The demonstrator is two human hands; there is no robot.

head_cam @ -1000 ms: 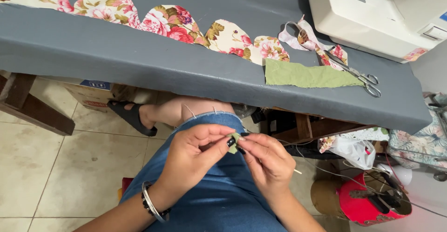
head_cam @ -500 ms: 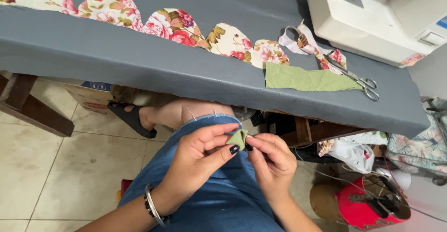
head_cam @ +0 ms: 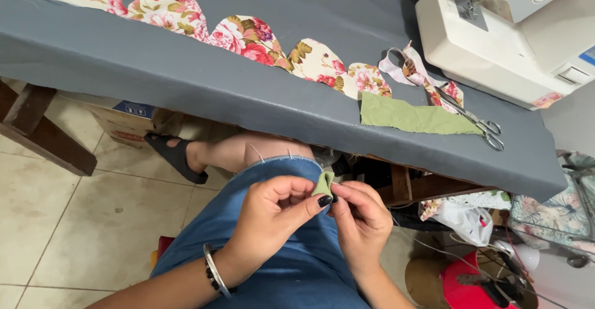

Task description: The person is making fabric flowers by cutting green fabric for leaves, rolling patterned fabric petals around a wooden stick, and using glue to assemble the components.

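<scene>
Clutter is packed along the grey cloth-covered table: floral fabric petals, a flat green fabric strip, scissors and a white sewing machine. Just below the table's front edge, over a denim lap, a small folded green fabric piece is pinched by the left hand and the right hand, fingertips pressed together on it; open tiled floor is seen to the left

A small olive-green fabric piece matches the larger green cloth lying on the slate-grey table cover. Cream scalloped pieces carry pink and red roses with olive leaves. The sewing machine is off-white, the skirt denim blue.
</scene>
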